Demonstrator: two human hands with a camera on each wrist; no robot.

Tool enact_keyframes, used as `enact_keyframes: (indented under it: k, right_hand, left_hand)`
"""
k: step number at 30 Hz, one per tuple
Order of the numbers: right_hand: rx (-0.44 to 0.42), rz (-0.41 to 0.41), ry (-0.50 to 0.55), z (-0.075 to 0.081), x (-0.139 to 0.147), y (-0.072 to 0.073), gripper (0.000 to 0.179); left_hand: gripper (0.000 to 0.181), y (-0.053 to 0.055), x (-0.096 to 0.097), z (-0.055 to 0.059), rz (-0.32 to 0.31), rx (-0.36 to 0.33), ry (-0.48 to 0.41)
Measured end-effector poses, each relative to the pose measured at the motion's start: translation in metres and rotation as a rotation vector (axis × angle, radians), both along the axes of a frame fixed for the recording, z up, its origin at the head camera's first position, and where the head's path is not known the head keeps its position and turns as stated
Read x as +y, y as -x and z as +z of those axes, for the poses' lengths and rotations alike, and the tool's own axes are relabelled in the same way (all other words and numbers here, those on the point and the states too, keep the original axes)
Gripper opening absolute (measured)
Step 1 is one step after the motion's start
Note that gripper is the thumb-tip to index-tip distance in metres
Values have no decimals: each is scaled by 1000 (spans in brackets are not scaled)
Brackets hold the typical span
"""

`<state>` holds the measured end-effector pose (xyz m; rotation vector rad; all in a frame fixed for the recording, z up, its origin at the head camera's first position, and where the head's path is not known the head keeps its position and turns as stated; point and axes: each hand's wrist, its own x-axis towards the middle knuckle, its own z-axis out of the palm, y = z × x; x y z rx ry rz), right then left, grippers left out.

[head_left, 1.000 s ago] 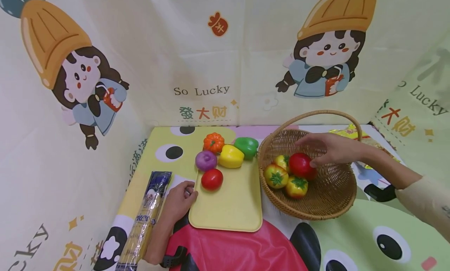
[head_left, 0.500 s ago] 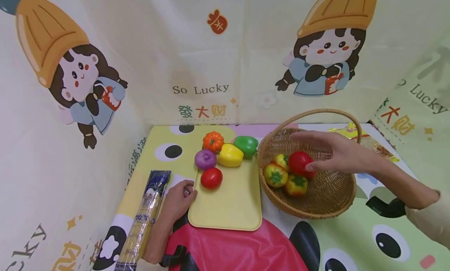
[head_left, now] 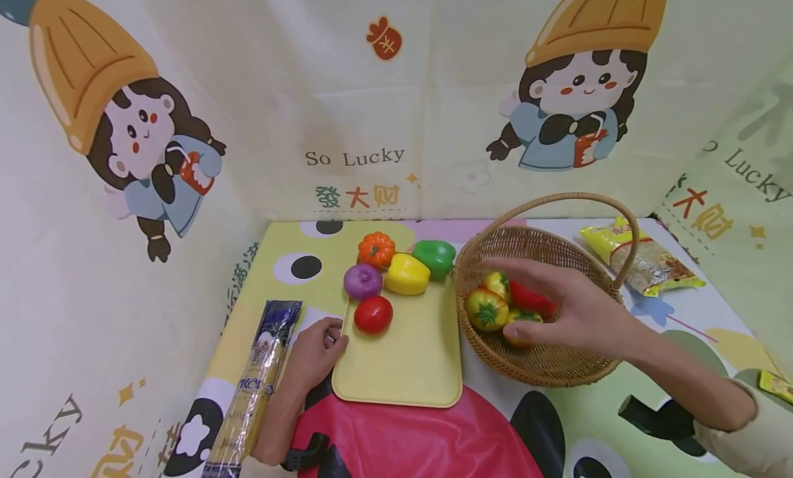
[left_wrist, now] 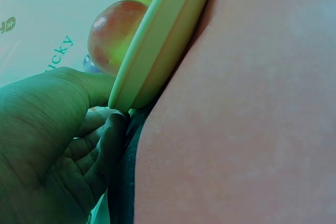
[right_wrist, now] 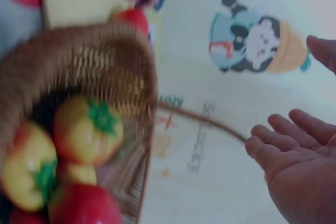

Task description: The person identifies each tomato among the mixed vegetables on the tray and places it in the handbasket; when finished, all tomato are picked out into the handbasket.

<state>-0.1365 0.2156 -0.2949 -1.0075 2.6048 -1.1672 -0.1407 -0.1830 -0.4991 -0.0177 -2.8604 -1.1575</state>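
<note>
My left hand (head_left: 317, 350) pinches the left rim of the yellow tray (head_left: 396, 368); the left wrist view shows the thumb over the rim and the fingers below. A red toy fruit (head_left: 373, 315) lies on the tray. Beyond it sit a purple onion (head_left: 363, 282), a yellow bell pepper (head_left: 407, 273), a green bell pepper (head_left: 434, 259) and an orange pumpkin (head_left: 376, 249). Over the wicker basket (head_left: 539, 375) hovers my right hand (head_left: 570, 309), fingers spread, holding nothing. Beneath it are yellow-red toy fruits with green tops (head_left: 486, 308) and a red fruit (head_left: 529, 299), partly hidden.
A pack of spaghetti (head_left: 257, 381) lies left of the tray, beside my left forearm. Behind the basket, to the right, is a yellow snack bag (head_left: 650, 261). The basket's tall handle (head_left: 573, 197) arches over its far side. Printed cloth walls enclose the table.
My right hand draws back a little, then moves lower and nearer over the basket, covering more of the fruits. The snack bag comes into fuller view. My left hand stays on the tray.
</note>
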Motion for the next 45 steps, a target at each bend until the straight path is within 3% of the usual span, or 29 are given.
enact_keyframes:
  k: [6, 12, 18, 25, 33, 40, 45]
  right_hand:
    - [-25, -19, 71, -12, -23, -23, 77]
    - [-58, 12, 161, -21, -52, -41, 80]
    - [-18, -12, 155, -31, -75, -51, 79]
    - [-66, -32, 211, -59, -98, -58, 81]
    - [-32, -106, 206, -97, -128, -48, 86]
    - [-98, -227, 266, -129, -150, -25, 85]
    - [-128, -332, 254, -149, -163, -6, 84]
  left_hand:
    - [29, 0, -1, 0, -2, 3, -4]
    - [29, 0, -2, -1, 1, 11, 1]
    - [30, 0, -1, -2, -3, 0, -8]
    - [29, 1, 0, -3, -7, 15, -6]
    - [30, 1, 0, -2, 1, -5, -11]
    - [31, 1, 0, -1, 6, -21, 1]
    - [32, 2, 0, 0, 6, -28, 10]
